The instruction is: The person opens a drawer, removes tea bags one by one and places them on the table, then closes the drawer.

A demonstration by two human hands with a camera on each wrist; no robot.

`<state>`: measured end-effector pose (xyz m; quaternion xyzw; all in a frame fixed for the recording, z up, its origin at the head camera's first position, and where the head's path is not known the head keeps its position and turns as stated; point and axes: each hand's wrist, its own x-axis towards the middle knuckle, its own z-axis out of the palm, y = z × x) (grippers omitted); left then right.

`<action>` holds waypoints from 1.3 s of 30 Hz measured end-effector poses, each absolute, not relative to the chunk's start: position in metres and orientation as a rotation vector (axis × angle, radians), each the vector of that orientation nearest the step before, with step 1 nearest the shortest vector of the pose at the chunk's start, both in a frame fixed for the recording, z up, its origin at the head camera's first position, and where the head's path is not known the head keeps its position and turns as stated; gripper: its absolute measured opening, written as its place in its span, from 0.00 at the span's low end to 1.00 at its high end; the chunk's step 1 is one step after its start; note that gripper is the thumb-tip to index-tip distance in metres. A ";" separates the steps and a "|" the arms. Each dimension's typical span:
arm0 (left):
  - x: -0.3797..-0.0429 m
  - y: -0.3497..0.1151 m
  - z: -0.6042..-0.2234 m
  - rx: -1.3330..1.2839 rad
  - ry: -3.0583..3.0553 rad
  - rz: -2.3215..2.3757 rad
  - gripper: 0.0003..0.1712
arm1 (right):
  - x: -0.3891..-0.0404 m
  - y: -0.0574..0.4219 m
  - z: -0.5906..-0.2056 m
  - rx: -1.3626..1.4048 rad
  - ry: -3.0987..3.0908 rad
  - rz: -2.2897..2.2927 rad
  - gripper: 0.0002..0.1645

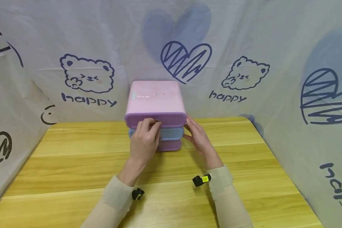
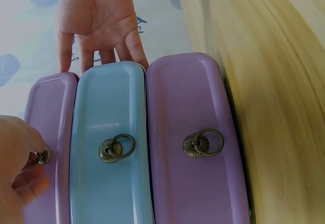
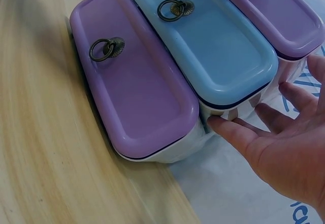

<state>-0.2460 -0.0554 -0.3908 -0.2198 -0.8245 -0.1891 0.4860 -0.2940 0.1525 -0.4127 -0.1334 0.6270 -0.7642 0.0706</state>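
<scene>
A small three-drawer cabinet [image 1: 158,98] with a pink top stands on the table against the back sheet. Its top drawer [image 1: 173,120] is purple, the middle drawer [image 2: 107,188] light blue and the bottom drawer [image 2: 188,97] purple; all look closed. My left hand [image 1: 144,137] pinches the ring pull [image 2: 45,156] of the top drawer between thumb and fingers. Brass ring pulls hang on the middle and bottom drawers. With fingers extended, my right hand [image 1: 199,136] rests along the cabinet's right side, its fingertips touching the side wall in the right wrist view.
The wooden table [image 1: 74,164] extends around the cabinet on the left, right and front. White sheets [image 1: 125,38] printed with bears, hearts and the word happy hang behind and at both sides. A black wrist device [image 1: 198,180] sits by the right sleeve.
</scene>
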 end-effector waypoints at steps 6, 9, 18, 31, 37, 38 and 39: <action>-0.241 -0.058 -0.389 -0.575 -2.031 -0.456 0.11 | -0.295 0.153 -0.413 -0.423 1.850 -2.303 0.31; -0.240 -0.058 -0.389 -0.587 -2.042 -0.451 0.11 | -0.295 0.154 -0.413 -0.429 1.842 -2.303 0.31; -0.234 -0.059 -0.389 -0.630 -2.006 -0.427 0.12 | -0.295 0.154 -0.413 -0.437 1.859 -2.287 0.31; -0.221 -0.061 -0.388 -0.684 -1.992 -0.422 0.11 | -0.294 0.154 -0.412 -0.430 1.882 -2.287 0.29; -0.213 -0.062 -0.388 -0.695 -1.996 -0.417 0.12 | -0.294 0.153 -0.411 -0.407 1.879 -2.281 0.30; -0.212 -0.062 -0.388 -0.697 -1.994 -0.415 0.12 | -0.294 0.154 -0.411 -0.408 1.881 -2.277 0.30; -0.211 -0.062 -0.388 -0.700 -1.993 -0.415 0.12 | -0.294 0.154 -0.411 -0.409 1.883 -2.272 0.31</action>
